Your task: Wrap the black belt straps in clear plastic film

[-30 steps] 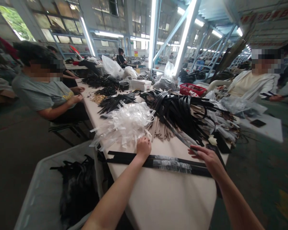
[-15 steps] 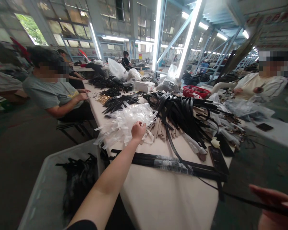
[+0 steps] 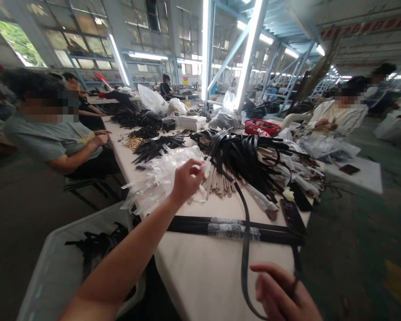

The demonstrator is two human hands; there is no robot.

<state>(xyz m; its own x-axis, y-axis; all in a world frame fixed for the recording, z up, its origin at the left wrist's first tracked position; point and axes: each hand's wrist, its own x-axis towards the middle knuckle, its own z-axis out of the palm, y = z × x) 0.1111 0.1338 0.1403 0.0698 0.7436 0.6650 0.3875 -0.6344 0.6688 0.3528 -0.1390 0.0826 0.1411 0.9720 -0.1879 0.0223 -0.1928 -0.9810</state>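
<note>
Two hands show: the left hand (image 3: pixel 186 180), at centre frame, pinches a clear plastic sleeve (image 3: pixel 205 167) above the sleeve pile (image 3: pixel 153 178). The right hand (image 3: pixel 284 294), lower right, curls around a black belt strap (image 3: pixel 245 232) trailing across the table (image 3: pixel 203 272).

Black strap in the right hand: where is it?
Head view: the strap runs from the right hand, bottom right, over the taped bundle into the pile, right of the plastic sleeve in the left hand.

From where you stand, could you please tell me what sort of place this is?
Probably a factory workshop for belts or straps: a long table heaped with black straps and clear plastic sleeves, a seated person alongside, strip lights overhead.
</note>
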